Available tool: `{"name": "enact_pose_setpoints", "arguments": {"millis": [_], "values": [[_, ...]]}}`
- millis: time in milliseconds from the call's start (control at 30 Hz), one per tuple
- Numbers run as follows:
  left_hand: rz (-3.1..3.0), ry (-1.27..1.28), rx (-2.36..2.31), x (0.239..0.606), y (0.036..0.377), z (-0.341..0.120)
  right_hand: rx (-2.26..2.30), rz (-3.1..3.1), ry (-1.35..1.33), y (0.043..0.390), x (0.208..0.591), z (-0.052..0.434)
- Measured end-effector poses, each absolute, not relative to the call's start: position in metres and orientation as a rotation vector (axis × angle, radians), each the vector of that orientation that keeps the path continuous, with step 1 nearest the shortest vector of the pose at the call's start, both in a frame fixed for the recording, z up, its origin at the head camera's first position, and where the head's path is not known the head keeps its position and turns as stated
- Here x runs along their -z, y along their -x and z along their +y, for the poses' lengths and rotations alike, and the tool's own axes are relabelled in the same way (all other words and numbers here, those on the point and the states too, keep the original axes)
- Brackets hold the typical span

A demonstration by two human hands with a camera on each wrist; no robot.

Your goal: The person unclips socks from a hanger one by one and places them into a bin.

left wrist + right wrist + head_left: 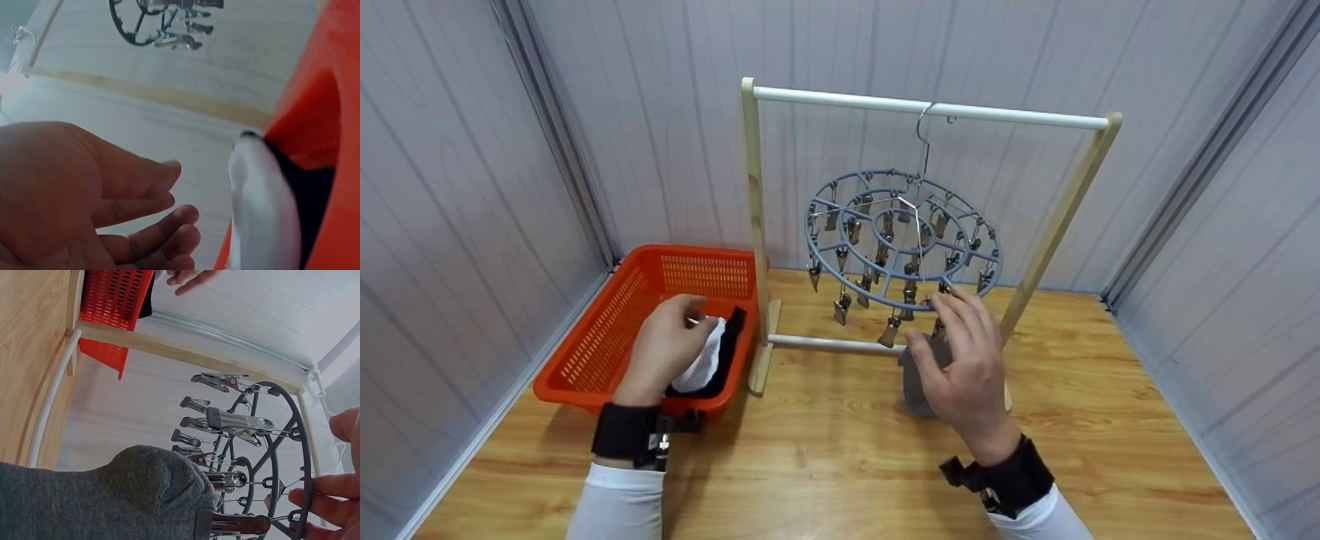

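My left hand [664, 349] hovers over the orange basket [585, 379], fingers loosely bent with nothing between them. Just beside its fingertips lies a white sock-like cloth [261, 208], on top of black fabric [732, 341] in the basket. On the other side, my right hand [969, 375] is at the near rim of a round grey clip hanger [306, 461]. In the right wrist view its fingers touch the ring while the thumb stands away from it. A grey sock [112, 498] hangs from the hanger by a metal clip [230, 523], partly hidden behind the right hand in the head view.
The hanger's hook [922, 131] hangs from the white top bar [840, 98] of a wooden-legged rack. Several metal clips [842, 307] dangle under the rings. A lower white bar [825, 343] crosses near the wood-grain table [825, 450]. Panel walls [660, 150] enclose the sides and back.
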State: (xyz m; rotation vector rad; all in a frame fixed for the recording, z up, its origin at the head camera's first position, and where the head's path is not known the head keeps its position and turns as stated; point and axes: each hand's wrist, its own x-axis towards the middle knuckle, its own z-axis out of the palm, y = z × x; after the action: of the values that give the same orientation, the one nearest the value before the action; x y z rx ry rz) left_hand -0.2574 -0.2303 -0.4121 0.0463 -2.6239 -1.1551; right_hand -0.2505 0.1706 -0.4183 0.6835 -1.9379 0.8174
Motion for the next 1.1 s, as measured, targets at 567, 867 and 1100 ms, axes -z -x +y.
{"name": "enact_pose_setpoints", "arguments": {"millis": [567,867,1100], "values": [[-2.592,0.404,1.343,0.411,0.249,-0.153,-0.797,-1.884,-0.869,0.247,0.416,0.168],[-2.617,0.564,1.243,0.423,0.252,-0.136,-0.808,-1.778,-0.834,0.251,0.410,0.178],[-2.621,0.621,1.275,0.429,0.251,-0.124,-0.800,-1.875,-0.595,0.256,0.410,0.185]]}}
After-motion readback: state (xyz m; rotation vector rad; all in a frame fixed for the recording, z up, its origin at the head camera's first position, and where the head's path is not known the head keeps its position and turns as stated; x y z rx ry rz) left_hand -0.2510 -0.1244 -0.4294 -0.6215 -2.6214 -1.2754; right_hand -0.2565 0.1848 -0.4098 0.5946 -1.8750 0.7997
